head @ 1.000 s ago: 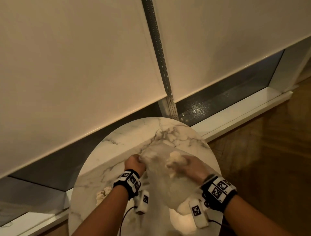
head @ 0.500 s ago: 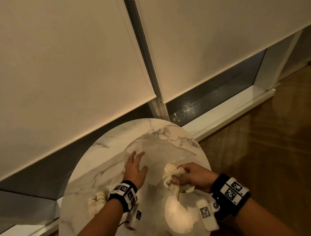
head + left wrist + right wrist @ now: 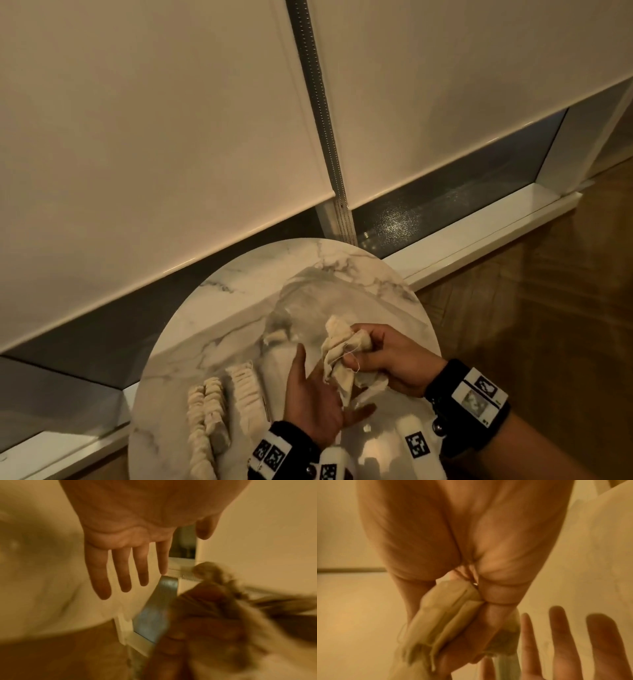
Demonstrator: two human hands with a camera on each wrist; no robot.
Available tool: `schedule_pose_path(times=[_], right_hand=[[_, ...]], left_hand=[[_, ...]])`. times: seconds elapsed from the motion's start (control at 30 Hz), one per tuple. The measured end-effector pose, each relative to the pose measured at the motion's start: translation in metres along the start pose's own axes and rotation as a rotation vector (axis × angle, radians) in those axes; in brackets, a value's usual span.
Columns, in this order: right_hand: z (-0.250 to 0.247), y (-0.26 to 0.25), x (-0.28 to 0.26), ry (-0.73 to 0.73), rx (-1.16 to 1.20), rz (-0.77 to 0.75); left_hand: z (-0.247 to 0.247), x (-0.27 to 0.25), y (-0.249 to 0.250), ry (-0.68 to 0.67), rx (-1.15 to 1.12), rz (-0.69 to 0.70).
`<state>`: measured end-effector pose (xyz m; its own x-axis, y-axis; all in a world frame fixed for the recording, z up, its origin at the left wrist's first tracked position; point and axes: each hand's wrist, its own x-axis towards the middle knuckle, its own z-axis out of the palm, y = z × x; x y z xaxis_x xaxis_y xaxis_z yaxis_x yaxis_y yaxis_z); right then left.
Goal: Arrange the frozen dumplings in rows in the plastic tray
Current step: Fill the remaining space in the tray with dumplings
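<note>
Tabletop (image 3: 239, 308): white marble with grey veining, polished, glossy highlight near its front edge. Plastic tray (image 3: 308, 301): thin clear film-like plastic, faintly shiny, creased. Dumplings (image 3: 219, 411): pale, matt, pleated ridged surface. Bundle (image 3: 342, 353) in right hand: off-white cloth, frayed edges, loose threads. Floor (image 3: 548, 325): wood, satin sheen.

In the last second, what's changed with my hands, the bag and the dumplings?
Both hands were gripping the clear plastic bag; both have let go, and it now lies on the marble table. The right hand pulled back holding a pale bundle. The left hand spread flat on the bag, then drew back with fingers straight beside the bundle. The dumplings at the left appear unmoved.
</note>
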<state>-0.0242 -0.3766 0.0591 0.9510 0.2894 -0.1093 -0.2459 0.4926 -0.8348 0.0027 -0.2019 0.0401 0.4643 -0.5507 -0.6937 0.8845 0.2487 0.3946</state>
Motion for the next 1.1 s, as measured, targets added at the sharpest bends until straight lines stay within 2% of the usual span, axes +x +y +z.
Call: schedule_pose_path(times=[0.07, 0.17, 0.27, 0.33, 0.43, 0.53, 0.73, 0.9, 1.0, 1.1], right_hand=[[0.012, 0.005, 0.005, 0.028, -0.216, -0.032], [0.028, 0.014, 0.012, 0.033, -0.463, -0.050], [0.041, 0.023, 0.019, -0.009, -0.557, -0.015], [0.044, 0.031, 0.024, 0.004, -0.726, -0.031], [0.050, 0.041, 0.029, -0.012, -1.034, -0.108], [0.055, 0.047, 0.030, -0.077, -1.209, -0.140], [0.063, 0.062, 0.032, -0.064, -1.316, -0.141], [0.070, 0.069, 0.036, -0.044, -1.421, -0.088], [0.076, 0.070, 0.038, -0.076, -1.332, -0.069], [0.083, 0.069, 0.042, -0.078, -1.175, -0.090]], left_hand=[[0.003, -0.012, 0.000, -0.076, -0.125, -0.056], [0.009, -0.028, 0.002, -0.015, -0.200, -0.062], [0.002, -0.034, 0.004, 0.092, -0.239, 0.029], [-0.007, -0.036, 0.003, 0.119, -0.263, 0.094], [-0.024, -0.039, 0.001, 0.105, -0.326, 0.156], [-0.037, -0.041, 0.002, 0.086, -0.351, 0.172], [-0.049, -0.049, 0.008, 0.002, -0.364, 0.163], [-0.058, -0.053, 0.008, 0.000, -0.263, 0.162], [-0.066, -0.057, 0.008, 0.054, -0.213, 0.176], [-0.079, -0.060, 0.012, 0.040, -0.276, 0.186]])
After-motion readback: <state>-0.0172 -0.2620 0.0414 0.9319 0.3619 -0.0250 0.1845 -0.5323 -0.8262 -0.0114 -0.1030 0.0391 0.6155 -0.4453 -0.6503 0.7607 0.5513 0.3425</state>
